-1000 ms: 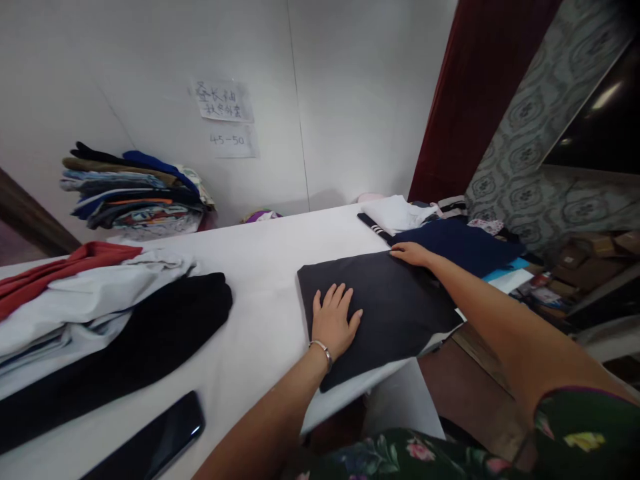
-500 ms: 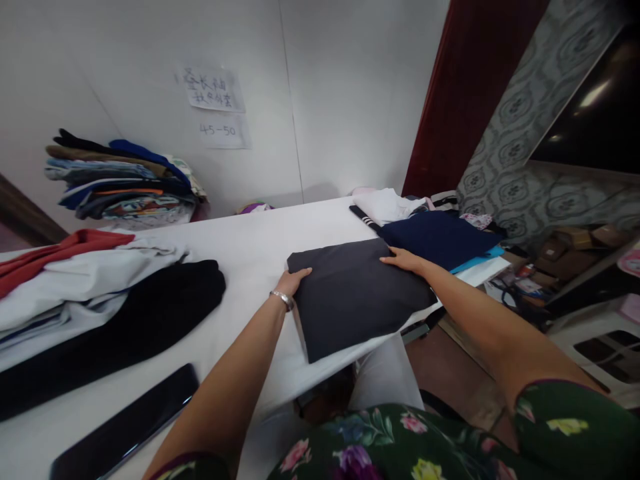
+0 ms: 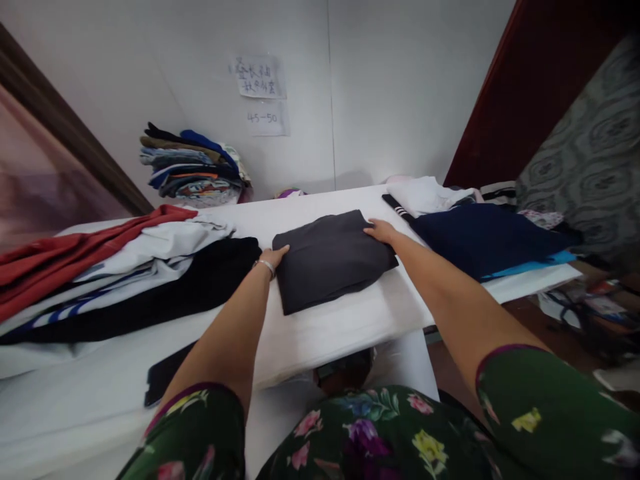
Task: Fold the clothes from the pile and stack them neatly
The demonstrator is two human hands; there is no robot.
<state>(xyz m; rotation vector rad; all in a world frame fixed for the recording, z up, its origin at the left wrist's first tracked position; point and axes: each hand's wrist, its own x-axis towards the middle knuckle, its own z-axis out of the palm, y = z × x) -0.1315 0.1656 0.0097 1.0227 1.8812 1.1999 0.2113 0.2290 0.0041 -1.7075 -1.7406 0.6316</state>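
A dark grey folded garment [image 3: 330, 260] lies in front of me on the white-covered table [image 3: 345, 330]. My left hand [image 3: 273, 256] grips its left edge, thumb on top and the other fingers hidden under or behind the cloth. At its upper right edge, my right hand [image 3: 380, 231] holds it the same way, with the thumb over the fabric. Just left of my left wrist, a black garment [image 3: 220, 273] lies stretched out. Right of my right hand is a dark navy garment [image 3: 485, 233].
White clothing [image 3: 150, 247] and a red garment [image 3: 95, 243] are heaped at left. A folded clothes stack [image 3: 195, 167] stands at the back left. Beside my left forearm lies a black phone [image 3: 167, 373]. A white garment [image 3: 425, 195] sits at the back right. Handwritten papers [image 3: 260, 77] hang on the wall.
The grey garment, held by both hands, has moved away from the table's front edge and to the left, towards the black garment. My view has turned left.
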